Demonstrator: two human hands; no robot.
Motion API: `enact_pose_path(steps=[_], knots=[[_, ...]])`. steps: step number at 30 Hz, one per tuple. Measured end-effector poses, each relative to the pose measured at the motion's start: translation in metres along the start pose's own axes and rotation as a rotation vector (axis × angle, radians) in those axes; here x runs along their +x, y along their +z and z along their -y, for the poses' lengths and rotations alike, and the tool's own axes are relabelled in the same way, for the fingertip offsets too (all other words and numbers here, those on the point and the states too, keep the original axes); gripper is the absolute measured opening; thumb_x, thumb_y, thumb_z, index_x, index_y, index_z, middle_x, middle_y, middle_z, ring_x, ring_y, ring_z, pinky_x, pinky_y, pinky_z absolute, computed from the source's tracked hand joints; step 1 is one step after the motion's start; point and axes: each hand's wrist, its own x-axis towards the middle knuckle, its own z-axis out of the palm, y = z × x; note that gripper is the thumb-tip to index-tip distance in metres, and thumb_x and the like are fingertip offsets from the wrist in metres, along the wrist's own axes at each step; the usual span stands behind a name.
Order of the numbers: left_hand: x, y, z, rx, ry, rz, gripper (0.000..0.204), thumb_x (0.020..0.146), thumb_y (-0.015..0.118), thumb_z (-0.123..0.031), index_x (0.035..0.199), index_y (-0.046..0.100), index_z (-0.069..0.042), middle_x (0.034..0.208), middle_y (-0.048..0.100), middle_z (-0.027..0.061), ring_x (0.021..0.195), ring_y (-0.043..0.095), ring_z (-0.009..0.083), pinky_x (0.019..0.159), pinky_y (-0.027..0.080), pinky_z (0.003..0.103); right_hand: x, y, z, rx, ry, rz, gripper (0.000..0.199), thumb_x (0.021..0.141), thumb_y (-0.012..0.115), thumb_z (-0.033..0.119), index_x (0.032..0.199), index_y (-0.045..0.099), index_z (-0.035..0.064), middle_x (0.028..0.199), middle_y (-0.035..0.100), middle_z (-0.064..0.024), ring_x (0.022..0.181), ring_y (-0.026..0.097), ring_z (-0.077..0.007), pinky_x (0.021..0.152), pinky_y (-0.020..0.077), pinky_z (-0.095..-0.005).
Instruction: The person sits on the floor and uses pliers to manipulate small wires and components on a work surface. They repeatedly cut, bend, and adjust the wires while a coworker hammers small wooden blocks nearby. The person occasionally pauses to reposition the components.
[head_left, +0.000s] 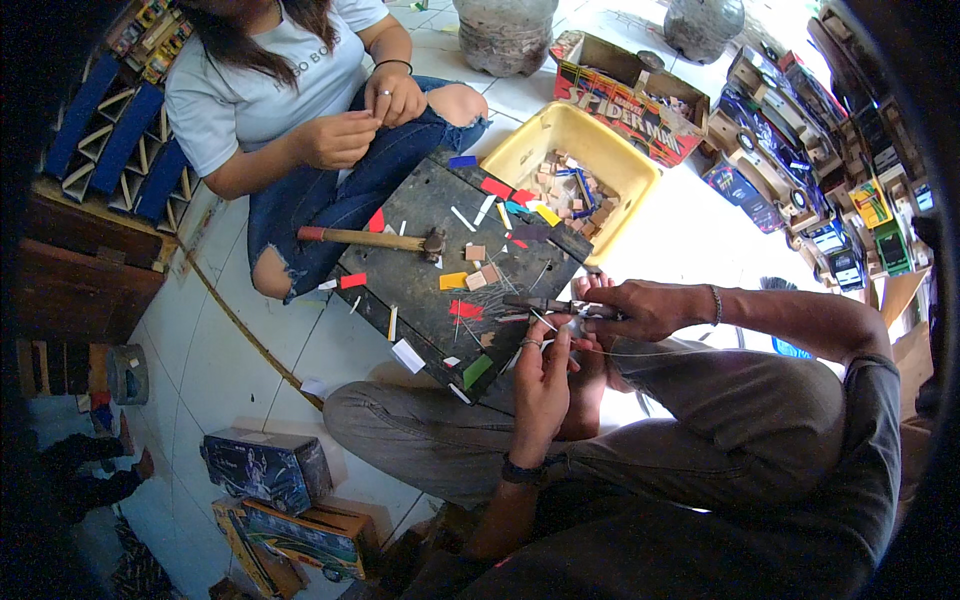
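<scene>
My right hand (640,310) is closed around a pair of pliers (540,303), whose dark jaws point left over the near right part of a low black board (400,300). Just below the jaws, my left hand (543,385) pinches a thin wire, its fingertips close to the pliers. A long pale strand of wire (660,354) trails off to the right from my fingers. Beside the pliers lies a loose heap of thin metal wire pieces (487,298). Small wooden blocks (475,253) and red, yellow, white and green scraps are scattered around it.
A hammer (375,239) lies across the board. Behind it stands a yellow tub (640,190) of wooden blocks, near a printed box (625,110). A person (290,100) sits opposite, hands together. Toy trucks (300,540) stand at lower left; more are stacked at right.
</scene>
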Motion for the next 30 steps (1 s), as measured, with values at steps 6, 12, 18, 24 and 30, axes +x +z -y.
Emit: enact_pose_path(steps=[6,12,18,24,30], knots=[[0.000,-0.001,0.004,0.012,-0.009,-0.020,0.020,0.101,0.049,-0.018,0.116,0.055,-0.005,0.095,0.063,0.0036,0.086,0.064,0.0106,0.068,0.045,0.022,0.006,0.005,0.001,-0.075,0.043,-0.065,0.032,0.089,0.061,0.027,0.106,0.053,0.0014,0.086,0.061,-0.0223,0.083,0.062,-0.0403,0.073,0.0479,-0.0478],[-0.001,0.005,0.016,-0.086,-0.026,-0.098,0.022,0.101,0.050,-0.019,0.116,0.055,-0.004,0.098,0.062,0.0045,0.083,0.062,0.0104,0.068,0.045,0.022,0.016,0.002,-0.001,-0.153,0.145,-0.016,0.040,0.087,0.064,0.038,0.088,0.058,-0.0012,0.084,0.062,-0.0237,0.083,0.063,-0.0415,0.073,0.0494,-0.0483],[-0.001,0.007,0.023,-0.151,-0.058,-0.118,0.022,0.102,0.048,-0.020,0.115,0.052,-0.003,0.098,0.062,0.0062,0.088,0.062,0.0103,0.072,0.046,0.023,0.026,0.006,-0.011,-0.292,0.167,-0.001,0.043,0.086,0.063,0.044,0.088,0.058,0.0007,0.076,0.064,-0.0219,0.075,0.064,-0.0410,0.067,0.0504,-0.0490],[-0.002,0.011,0.023,-0.360,-0.102,-0.163,0.019,0.100,0.053,-0.019,0.113,0.053,-0.005,0.098,0.060,0.0049,0.087,0.061,0.0115,0.074,0.047,0.023,0.029,0.008,-0.019,-0.436,0.064,-0.096,0.040,0.087,0.062,0.039,0.095,0.055,0.0010,0.071,0.064,-0.0206,0.073,0.065,-0.0402,0.065,0.0512,-0.0489],[-0.005,0.015,0.019,-0.345,-0.115,-0.178,0.020,0.101,0.051,-0.019,0.116,0.052,-0.006,0.098,0.060,0.0055,0.089,0.060,0.0115,0.075,0.046,0.024,0.022,0.003,-0.011,-0.510,-0.031,-0.236,0.037,0.088,0.061,0.031,0.107,0.051,0.0001,0.089,0.064,-0.0225,0.083,0.066,-0.0383,0.073,0.0518,-0.0480]])
